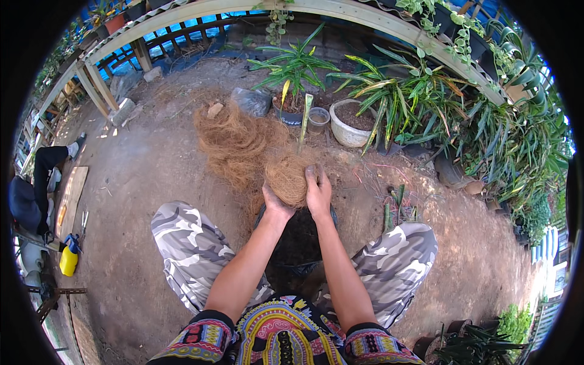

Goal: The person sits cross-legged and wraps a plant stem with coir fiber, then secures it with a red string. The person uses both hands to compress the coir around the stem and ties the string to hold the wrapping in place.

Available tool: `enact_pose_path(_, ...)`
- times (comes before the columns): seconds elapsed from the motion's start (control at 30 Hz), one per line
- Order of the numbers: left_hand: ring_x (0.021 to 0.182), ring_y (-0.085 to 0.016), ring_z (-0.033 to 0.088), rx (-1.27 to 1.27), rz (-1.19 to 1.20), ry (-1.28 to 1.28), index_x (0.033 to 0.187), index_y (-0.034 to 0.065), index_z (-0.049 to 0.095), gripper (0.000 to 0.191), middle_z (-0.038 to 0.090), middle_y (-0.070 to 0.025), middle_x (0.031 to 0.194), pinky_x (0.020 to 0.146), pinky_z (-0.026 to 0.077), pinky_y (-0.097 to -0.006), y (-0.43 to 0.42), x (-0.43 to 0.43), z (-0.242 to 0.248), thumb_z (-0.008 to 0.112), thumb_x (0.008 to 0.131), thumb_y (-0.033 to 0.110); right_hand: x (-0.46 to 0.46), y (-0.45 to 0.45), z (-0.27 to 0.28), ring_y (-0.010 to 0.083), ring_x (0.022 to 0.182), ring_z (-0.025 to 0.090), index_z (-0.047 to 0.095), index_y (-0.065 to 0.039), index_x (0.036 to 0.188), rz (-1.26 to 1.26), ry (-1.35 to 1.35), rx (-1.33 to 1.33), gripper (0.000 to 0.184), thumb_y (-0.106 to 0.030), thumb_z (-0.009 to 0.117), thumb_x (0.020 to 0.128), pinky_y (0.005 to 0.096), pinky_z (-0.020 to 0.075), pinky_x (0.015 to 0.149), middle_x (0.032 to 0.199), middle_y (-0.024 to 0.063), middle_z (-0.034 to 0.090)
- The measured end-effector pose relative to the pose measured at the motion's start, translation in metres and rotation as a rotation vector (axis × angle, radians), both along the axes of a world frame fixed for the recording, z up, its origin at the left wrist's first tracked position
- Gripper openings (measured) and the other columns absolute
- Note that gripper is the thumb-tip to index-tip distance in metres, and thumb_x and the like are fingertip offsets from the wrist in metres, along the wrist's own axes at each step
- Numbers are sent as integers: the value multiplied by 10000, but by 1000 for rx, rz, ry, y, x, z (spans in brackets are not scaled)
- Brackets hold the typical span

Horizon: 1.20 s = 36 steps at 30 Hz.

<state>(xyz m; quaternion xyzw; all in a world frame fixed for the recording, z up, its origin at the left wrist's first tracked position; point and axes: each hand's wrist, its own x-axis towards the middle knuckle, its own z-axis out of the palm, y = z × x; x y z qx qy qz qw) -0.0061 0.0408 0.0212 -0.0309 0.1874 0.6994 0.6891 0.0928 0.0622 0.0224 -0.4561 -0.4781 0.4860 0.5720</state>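
Note:
Both of my hands cup a rounded ball of brown coconut fibre (286, 179). My left hand (277, 203) supports its lower left side, and my right hand (318, 191) presses on its right. A stiff green leaf cutting (305, 119) stands at the ball's far side; whether its base is set in the fibre is hard to tell. Just beyond lies a loose heap of coconut fibre (235, 141). Under my wrists, between my knees, is dark soil (296, 239) in a black plastic bag or pot, partly covered by my forearms.
Beyond the heap stand a potted plant (292, 117), a clear plastic cup (318, 119) and a white pot (351, 127). Cut leaf pieces (396, 207) lie by my right knee. At left are a yellow spray bottle (68, 260), a wooden board (72, 200) and a seated person (39, 191).

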Motion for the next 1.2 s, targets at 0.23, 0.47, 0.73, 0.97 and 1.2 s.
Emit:
enact_pose_path(0.23,1218,-299,579,23,-99,-12,1342,79,539,520,600,-130,1317,1055,465,-469,-1,7,-7,349,1018,439,3,3,-12,240,1190,572,505,88,1354,12,356,-220,619,-407,570,987,347,423,1047,1315,175,585)
enact_pose_path(0.47,1218,-273,573,-113,-26,438,1349,56,537,540,598,-130,1320,1048,453,-437,6,7,-29,380,1014,450,5,-1,-10,231,1135,597,544,100,1307,-60,398,-149,540,-301,633,957,339,461,993,1270,162,611)
enact_pose_path(0.73,1205,-248,567,-372,-195,887,1327,-11,553,570,622,-156,1253,1008,428,-405,8,-19,-32,422,1000,438,4,-5,-16,181,1038,597,623,92,1200,-157,233,68,397,-207,662,942,306,464,932,1139,118,663)
enact_pose_path(0.97,1215,-281,567,45,-2,270,1389,1,466,728,562,-155,1352,1029,461,-427,-2,-13,-2,416,987,605,4,-3,-12,182,1020,606,615,98,1208,-120,205,17,397,-194,660,943,307,466,926,1146,123,663)
enact_pose_path(1.2,1137,-271,613,19,71,543,1312,-65,496,568,598,-176,1274,982,508,-428,6,-6,-6,627,970,369,1,-7,-1,213,1002,648,618,78,1179,-46,541,-189,373,-213,642,946,337,522,891,1131,139,664)
